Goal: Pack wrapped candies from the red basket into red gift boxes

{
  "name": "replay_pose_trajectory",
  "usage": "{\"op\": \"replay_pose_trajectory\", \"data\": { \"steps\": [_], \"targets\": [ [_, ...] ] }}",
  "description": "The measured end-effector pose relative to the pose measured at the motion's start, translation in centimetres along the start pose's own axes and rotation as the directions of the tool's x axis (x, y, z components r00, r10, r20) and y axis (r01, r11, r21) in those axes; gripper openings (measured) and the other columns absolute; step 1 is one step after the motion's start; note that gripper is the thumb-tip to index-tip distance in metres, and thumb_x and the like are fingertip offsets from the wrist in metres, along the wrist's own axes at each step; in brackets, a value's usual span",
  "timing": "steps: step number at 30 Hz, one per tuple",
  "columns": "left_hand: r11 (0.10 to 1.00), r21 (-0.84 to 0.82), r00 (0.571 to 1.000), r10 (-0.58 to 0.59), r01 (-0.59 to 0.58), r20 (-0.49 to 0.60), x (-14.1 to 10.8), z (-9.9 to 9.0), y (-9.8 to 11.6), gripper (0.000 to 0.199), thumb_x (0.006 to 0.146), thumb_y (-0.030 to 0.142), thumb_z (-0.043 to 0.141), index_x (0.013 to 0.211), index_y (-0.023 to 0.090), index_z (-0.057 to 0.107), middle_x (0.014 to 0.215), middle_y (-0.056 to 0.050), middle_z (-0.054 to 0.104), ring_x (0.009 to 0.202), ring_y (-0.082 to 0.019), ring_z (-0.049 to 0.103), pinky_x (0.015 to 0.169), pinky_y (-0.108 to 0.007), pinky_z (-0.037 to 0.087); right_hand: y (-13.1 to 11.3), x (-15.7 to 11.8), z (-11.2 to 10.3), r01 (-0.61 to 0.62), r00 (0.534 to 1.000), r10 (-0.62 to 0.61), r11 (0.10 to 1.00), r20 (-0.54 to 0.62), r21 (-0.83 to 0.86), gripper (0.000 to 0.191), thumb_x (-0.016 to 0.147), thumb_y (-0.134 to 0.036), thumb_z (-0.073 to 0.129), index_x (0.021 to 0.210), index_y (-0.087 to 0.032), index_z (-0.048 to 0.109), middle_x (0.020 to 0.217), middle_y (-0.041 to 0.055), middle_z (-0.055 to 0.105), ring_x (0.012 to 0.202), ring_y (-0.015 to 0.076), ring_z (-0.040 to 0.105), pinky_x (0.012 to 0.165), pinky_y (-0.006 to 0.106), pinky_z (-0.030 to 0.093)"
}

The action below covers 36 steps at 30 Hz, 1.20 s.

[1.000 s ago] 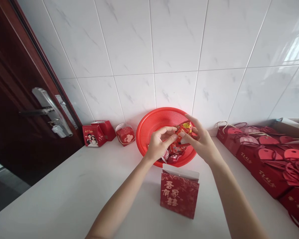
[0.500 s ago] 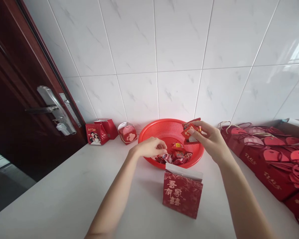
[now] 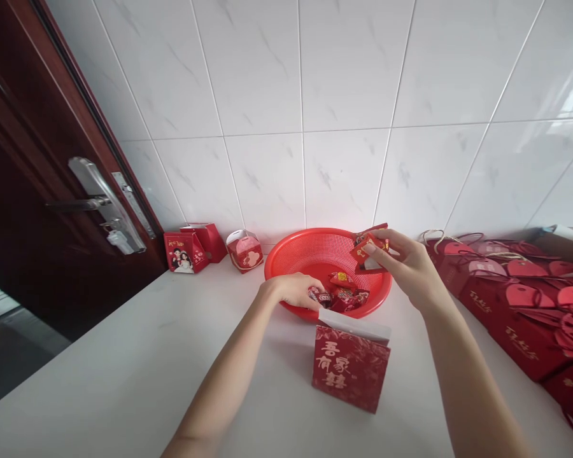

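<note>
My left hand (image 3: pixel 293 289) reaches over the near left rim of a red plastic mesh basket (image 3: pixel 286 251). Its thumb and fingers close around a wrapped candy (image 3: pixel 321 296) with a dark red and white wrapper. More red-wrapped candies (image 3: pixel 346 299) lie on the basket's bottom. Above the basket's right side, my right hand (image 3: pixel 401 257) pinches several red candy packets (image 3: pixel 370 251) together. Just in front of the basket, a red paper gift box (image 3: pixel 351 369) with gold Chinese characters stands upright on the white tabletop, its top flap raised.
Along the wall at left are a red box with a printed couple (image 3: pixel 186 252) and a small red box (image 3: pixel 245 252). Many red gift bags (image 3: pixel 501 312) crowd the right side. A dark wooden door (image 3: pixel 38 159) with a metal handle is at left.
My left hand has lowered into the basket and closed on a candy there. My right hand stays almost in place with its packets. The view has shifted slightly.
</note>
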<state>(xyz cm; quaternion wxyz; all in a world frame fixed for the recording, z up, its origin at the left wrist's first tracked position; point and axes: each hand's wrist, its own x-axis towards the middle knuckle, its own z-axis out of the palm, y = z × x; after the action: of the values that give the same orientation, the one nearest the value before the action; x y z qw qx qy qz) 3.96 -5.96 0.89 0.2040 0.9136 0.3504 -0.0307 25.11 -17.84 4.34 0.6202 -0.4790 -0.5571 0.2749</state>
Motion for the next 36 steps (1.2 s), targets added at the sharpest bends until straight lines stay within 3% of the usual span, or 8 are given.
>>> {"op": "replay_pose_trajectory", "data": {
  "steps": [5,10,14,19,23,27,32,36],
  "targets": [
    [1.0,0.03,0.973,-0.007,0.0,0.232,-0.2,-0.5,0.7,0.068,0.07,0.045,0.074,0.136,0.033,0.062,0.13,-0.003,0.069,0.109,-0.026,0.066,0.089,-0.031,0.05,0.0,0.0,0.0,0.008,1.0,-0.008,1.0,0.015,0.024,0.037,0.078,-0.05,0.078,0.098,-0.019,0.072,0.084,0.0053,0.072,0.074,0.0207,0.069,0.075,0.042,0.066],
    [0.996,0.087,0.979,-0.055,0.038,0.194,0.0,-0.2,1.3,0.053,0.078,0.035,0.065,0.131,0.033,0.066,0.131,-0.003,0.069,0.116,-0.028,0.064,0.092,-0.033,0.049,-0.3,0.0,0.2,0.02,1.0,-0.021,0.999,0.016,0.038,0.034,0.078,-0.05,0.079,0.094,-0.02,0.072,0.085,0.0048,0.072,0.075,0.021,0.071,0.073,0.039,0.066],
    [0.995,0.095,0.976,-0.049,0.029,0.215,0.5,0.2,1.3,0.062,0.072,0.027,0.069,0.133,0.033,0.064,0.132,-0.004,0.069,0.115,-0.028,0.065,0.087,-0.031,0.05,-0.1,0.1,0.1,0.004,1.0,-0.004,1.0,0.017,0.022,0.035,0.079,-0.049,0.078,0.096,-0.019,0.072,0.084,0.0045,0.072,0.073,0.0203,0.07,0.073,0.039,0.066],
    [0.994,0.113,0.982,-0.02,-0.002,0.189,1.3,1.1,1.1,0.056,0.069,0.02,0.069,0.123,0.032,0.071,0.11,-0.004,0.077,0.097,-0.028,0.069,0.074,-0.029,0.049,0.2,0.1,0.0,0.0,1.0,0.0,1.0,0.013,0.011,0.035,0.078,-0.049,0.079,0.096,-0.019,0.072,0.079,0.0038,0.072,0.07,0.0193,0.069,0.073,0.04,0.066],
    [0.995,0.092,0.992,-0.055,0.044,0.114,2.0,1.7,0.4,0.049,0.062,0.014,0.071,0.107,0.032,0.077,0.097,-0.003,0.076,0.085,-0.024,0.068,0.061,-0.025,0.044,0.3,0.1,0.1,0.014,1.0,-0.014,1.0,0.028,0.021,0.032,0.079,-0.047,0.078,0.094,-0.02,0.072,0.079,0.0036,0.073,0.074,0.0197,0.07,0.072,0.037,0.066],
    [0.994,-0.077,0.997,-0.071,0.074,0.041,1.8,1.2,-0.8,0.026,0.062,0.02,0.075,0.088,0.024,0.078,0.085,-0.002,0.073,0.07,-0.018,0.064,0.056,-0.024,0.042,0.3,0.1,0.1,0.007,0.999,-0.008,0.999,0.031,0.033,0.031,0.08,-0.047,0.078,0.095,-0.02,0.073,0.081,0.0039,0.074,0.075,0.0195,0.07,0.072,0.037,0.066],
    [0.963,-0.265,0.949,-0.033,-0.054,-0.314,1.0,-0.3,-2.2,0.024,0.074,0.029,0.07,0.096,0.022,0.076,0.102,-0.004,0.074,0.091,-0.022,0.066,0.076,-0.028,0.049,0.3,0.1,0.0,0.006,1.0,-0.006,1.0,0.024,0.013,0.035,0.079,-0.05,0.078,0.095,-0.019,0.073,0.081,0.005,0.074,0.074,0.0204,0.069,0.073,0.039,0.066],
    [0.883,-0.431,0.901,-0.026,-0.183,-0.434,1.2,-0.6,-2.8,0.022,0.078,0.024,0.066,0.098,0.021,0.073,0.105,-0.004,0.074,0.102,-0.022,0.065,0.093,-0.032,0.048,0.3,0.2,0.1,-0.021,1.0,0.021,1.0,0.02,0.0,0.038,0.077,-0.052,0.079,0.096,-0.019,0.072,0.08,0.0049,0.074,0.072,0.021,0.07,0.075,0.041,0.066]
  ]
}}
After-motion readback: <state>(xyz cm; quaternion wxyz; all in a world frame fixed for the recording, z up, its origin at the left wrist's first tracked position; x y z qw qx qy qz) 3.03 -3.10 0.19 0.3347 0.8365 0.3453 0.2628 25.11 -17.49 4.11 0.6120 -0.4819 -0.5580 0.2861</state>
